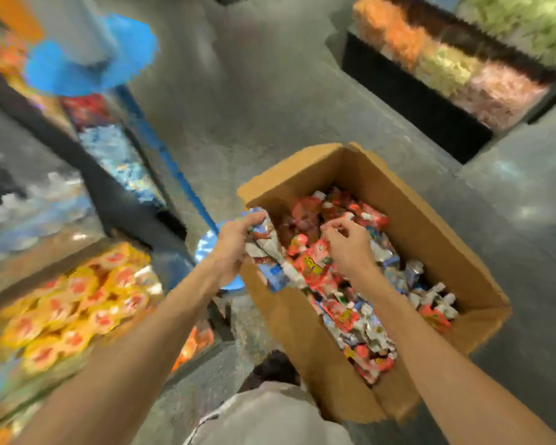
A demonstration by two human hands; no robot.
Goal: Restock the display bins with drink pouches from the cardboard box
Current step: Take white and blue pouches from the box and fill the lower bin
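The left hand grips the held pouches, which run 12 to 6 o'clock. The cardboard box runs 11 to 5. The right hand curls over the loose pouches; I cannot tell whether it grips any.

Grey speckled floor fills the aisle; a blurred blue pole slants across it at left; a dark shoe stands on it beside a pale trouser leg; far right, a black-sided stand holds orange, green, pink goods
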